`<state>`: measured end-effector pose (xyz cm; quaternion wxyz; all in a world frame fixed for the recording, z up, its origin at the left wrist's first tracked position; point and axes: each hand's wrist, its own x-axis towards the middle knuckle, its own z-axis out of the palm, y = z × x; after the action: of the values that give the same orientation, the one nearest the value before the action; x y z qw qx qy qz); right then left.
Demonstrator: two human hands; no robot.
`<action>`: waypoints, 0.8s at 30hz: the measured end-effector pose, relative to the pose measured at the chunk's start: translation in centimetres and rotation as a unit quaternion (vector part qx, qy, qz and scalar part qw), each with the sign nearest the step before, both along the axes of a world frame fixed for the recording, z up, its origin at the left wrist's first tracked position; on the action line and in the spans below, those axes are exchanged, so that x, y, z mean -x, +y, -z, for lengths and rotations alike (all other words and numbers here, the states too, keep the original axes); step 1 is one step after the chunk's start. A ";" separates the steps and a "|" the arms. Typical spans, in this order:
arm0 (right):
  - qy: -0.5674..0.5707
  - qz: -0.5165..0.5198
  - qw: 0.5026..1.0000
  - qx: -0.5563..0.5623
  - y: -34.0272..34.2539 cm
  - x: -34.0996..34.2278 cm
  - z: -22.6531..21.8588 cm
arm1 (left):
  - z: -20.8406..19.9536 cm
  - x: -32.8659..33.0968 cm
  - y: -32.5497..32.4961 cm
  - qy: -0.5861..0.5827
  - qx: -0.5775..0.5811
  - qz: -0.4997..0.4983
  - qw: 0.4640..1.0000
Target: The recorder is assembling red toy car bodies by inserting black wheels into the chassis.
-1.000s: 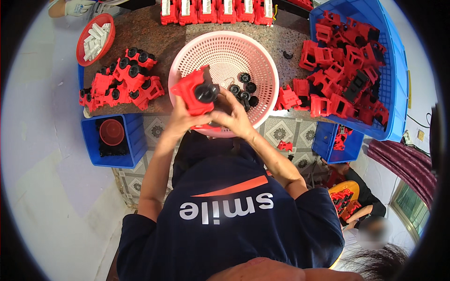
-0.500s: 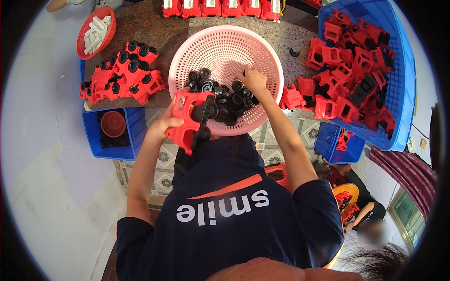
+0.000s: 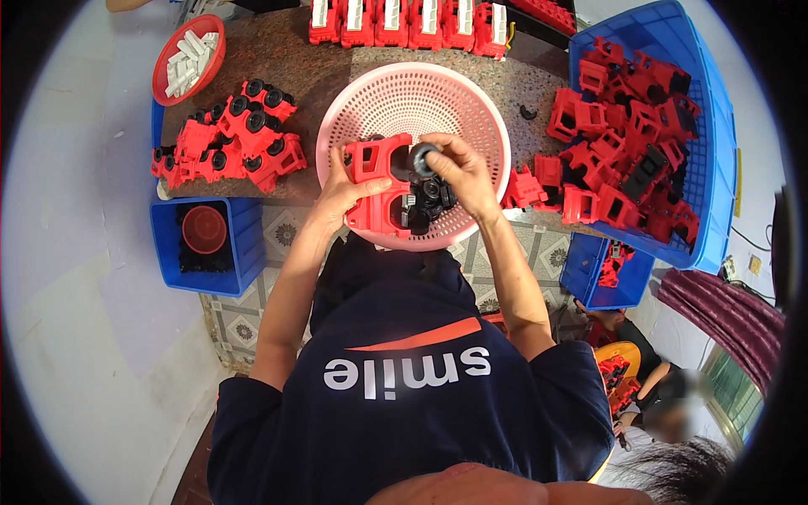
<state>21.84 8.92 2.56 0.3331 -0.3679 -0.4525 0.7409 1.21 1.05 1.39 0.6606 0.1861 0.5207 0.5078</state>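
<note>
My left hand (image 3: 343, 192) grips a red plastic toy truck body (image 3: 376, 206) on its side, over the near left part of a pink perforated basket (image 3: 396, 91). Between the thumb and fingers of my right hand (image 3: 467, 172) is a black toy wheel (image 3: 423, 158), held against or close to the body's right side; I cannot tell whether they touch. Loose black wheels (image 3: 434, 199) lie in the basket beneath, partly covered by the body and my hands.
Left of the basket lie red bodies with black wheels (image 3: 252, 122). A red bowl (image 3: 220, 63) holds white parts. Red trucks (image 3: 391, 29) stand in a row behind. At the right, a large blue crate (image 3: 715, 160) holds red bodies. Lower right, a person (image 3: 661, 379) sits nearby.
My right hand has come up out of the wheels with one wheel and moved to the truck body. My left hand has shifted right and turned the body.
</note>
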 end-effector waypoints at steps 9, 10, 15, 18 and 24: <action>-0.105 -0.025 0.994 -0.002 -3.2 0.8 2.0 | -0.3 1.6 -0.8 -0.036 -0.046 0.140 0.988; -0.042 -0.041 0.997 0.052 -3.6 1.0 2.3 | -0.2 1.4 -1.1 -0.039 -0.045 0.144 0.988; -0.003 0.006 0.999 0.034 -8.5 1.3 4.3 | -0.1 -0.1 -4.2 0.106 -0.014 0.139 0.984; -0.118 -0.017 0.992 -0.026 -8.8 0.7 5.0 | -0.1 -0.2 -4.7 0.099 -0.024 0.146 0.984; -0.021 -0.087 0.996 -0.005 -6.7 -0.1 7.1 | 0.1 -0.4 -4.5 0.198 0.010 0.194 0.961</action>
<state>21.98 2.26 -4.56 0.2594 -0.3409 -0.4932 0.7571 1.64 -3.47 1.28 0.6321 0.3739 0.5996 0.3178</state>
